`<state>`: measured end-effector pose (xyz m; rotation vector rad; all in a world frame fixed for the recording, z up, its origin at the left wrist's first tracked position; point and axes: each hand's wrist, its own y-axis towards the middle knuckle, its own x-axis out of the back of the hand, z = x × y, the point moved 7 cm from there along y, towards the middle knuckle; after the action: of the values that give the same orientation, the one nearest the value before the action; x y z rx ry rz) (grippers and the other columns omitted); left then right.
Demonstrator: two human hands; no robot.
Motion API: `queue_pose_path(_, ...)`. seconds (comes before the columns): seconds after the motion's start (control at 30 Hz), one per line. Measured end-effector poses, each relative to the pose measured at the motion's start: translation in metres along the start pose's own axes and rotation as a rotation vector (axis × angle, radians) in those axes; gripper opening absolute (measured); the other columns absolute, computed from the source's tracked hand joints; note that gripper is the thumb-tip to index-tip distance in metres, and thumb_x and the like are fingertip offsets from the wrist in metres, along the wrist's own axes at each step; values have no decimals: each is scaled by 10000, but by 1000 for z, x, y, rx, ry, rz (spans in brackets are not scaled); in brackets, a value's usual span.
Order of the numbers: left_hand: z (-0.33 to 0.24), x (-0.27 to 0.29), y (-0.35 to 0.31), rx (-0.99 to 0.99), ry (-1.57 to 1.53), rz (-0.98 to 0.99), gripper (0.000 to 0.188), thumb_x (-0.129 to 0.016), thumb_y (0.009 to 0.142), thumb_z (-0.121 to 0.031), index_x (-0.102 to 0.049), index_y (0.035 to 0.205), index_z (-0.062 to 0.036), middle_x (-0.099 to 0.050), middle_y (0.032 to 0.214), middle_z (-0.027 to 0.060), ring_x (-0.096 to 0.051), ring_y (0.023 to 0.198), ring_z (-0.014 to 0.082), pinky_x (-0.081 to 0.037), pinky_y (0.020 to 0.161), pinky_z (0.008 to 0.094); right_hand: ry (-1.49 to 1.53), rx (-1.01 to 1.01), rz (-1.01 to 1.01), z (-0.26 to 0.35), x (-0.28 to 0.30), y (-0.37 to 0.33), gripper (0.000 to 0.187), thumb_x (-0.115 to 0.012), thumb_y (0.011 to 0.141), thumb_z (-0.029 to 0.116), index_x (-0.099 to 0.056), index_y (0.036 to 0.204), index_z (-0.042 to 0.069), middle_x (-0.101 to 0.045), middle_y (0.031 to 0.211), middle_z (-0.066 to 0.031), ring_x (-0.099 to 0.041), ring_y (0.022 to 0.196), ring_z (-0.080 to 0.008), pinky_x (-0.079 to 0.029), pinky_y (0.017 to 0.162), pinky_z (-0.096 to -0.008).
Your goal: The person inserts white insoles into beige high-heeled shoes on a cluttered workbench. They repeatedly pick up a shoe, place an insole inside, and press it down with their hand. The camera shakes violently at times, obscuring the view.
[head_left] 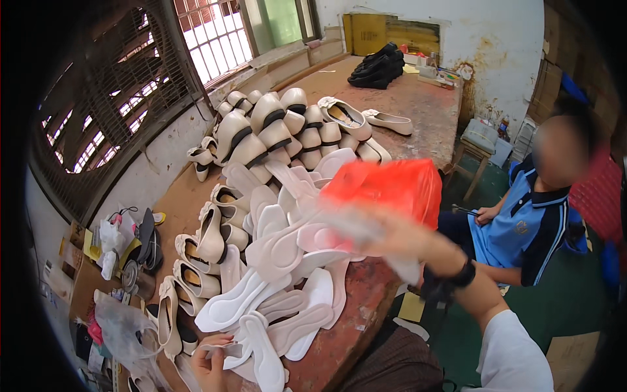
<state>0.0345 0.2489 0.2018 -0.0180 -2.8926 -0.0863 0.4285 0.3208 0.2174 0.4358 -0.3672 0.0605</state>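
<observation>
**Red bag up at your right hand, insoles low by your left**

Your right hand is raised over the near edge of the counter, blurred with motion, so you cannot tell how its fingers sit; it looks closed on the red plastic bag, which hangs just above and beyond it, its long side running left to right. Your right forearm comes up from the lower right, with a dark band at the wrist.

Your left hand is low at the bottom edge, fingers pinched on a pale insole at the near end of the heap of insoles. That heap lies between your two hands, its pieces fanning toward you. Behind it stand the beige shoes. A seated person in a blue shirt is off to your right, well apart from the heap.
</observation>
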Motion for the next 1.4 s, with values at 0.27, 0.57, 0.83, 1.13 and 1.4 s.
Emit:
queue_pose_path(0.27, -90, -154, 14, -490, -66, 864, 184, -591, 880, -81, -686, 1015, 2, -648, 1186, 190, -640, 1079, 309, -476, 959, 388, -26, -114, 453, 9, -145, -111, 659, -551, 729, -25, -483, 1371, 110, -591, 1117, -216, -621, 971, -396, -493, 832, -456)
queue_pose_path(0.57, 0, -265, 75, -456, 744, 550, 186, -591, 871, -145, -729, 991, -110, -513, 1350, 201, -509, 1198, 418, -323, 993, 615, -592, -322, 178, -25, -101, -152, 717, -596, 715, 14, -430, 1409, 83, -465, 1300, -329, -638, 801, -476, -548, 705, -511)
queue_pose_path(0.83, -24, -271, 104, -448, 516, 249, 171, -597, 895, -187, -745, 969, -144, -672, 837, 162, -642, 924, 337, -142, 1090, 684, -628, -575, -81, -51, -19, -167, 958, -694, 750, 64, -125, 1513, -37, -668, 867, -202, -667, 785, -406, -525, 720, -453)
queue_pose_path(1.13, -67, -291, 82, -795, 946, 93, 503, -735, 796, -409, -663, 1203, -122, -638, 830, 157, -651, 848, 321, 73, 1125, 672, -372, -616, -682, -38, 56, -193, 717, -643, 824, -13, -313, 1460, -42, -662, 1012, -136, -654, 943, -228, -504, 833, -374)
queue_pose_path(1.4, -108, -311, 18, -704, 320, 824, 484, -690, 847, -356, -581, 1200, -42, -617, 978, 212, -622, 924, 386, -507, 734, 481, -1013, -167, -1173, 30, 192, -248, 556, -671, 862, 206, -473, 1349, 23, -529, 1322, -168, -498, 1237, -269, -316, 1107, -422)
